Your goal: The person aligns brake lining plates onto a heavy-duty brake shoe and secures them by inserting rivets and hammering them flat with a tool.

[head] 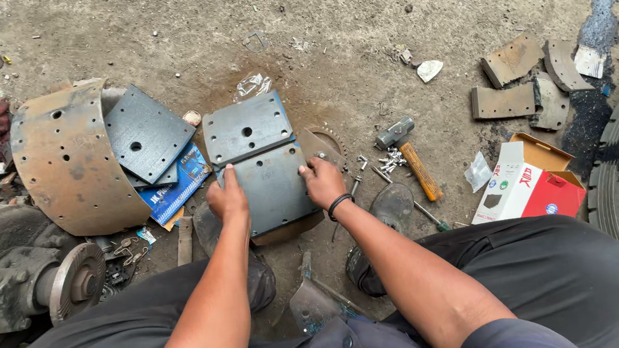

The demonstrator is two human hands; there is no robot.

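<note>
Squatting on the dirt floor (358,48). I am pressing my left hand (227,198) down on the left edge of a grey lining (273,189), fingers curled over its upper corner. My right hand (322,182) is gripping the right edge, fingers bent. The lining is lying mid-floor, just in front of my shoes, touching a second lining (247,128) beyond it. A hammer (410,158) and loose rivets (391,161) are lying just right. A rusty shoe (66,163) is sitting toward the left edge, a red-white box (528,182) toward the right.
</note>
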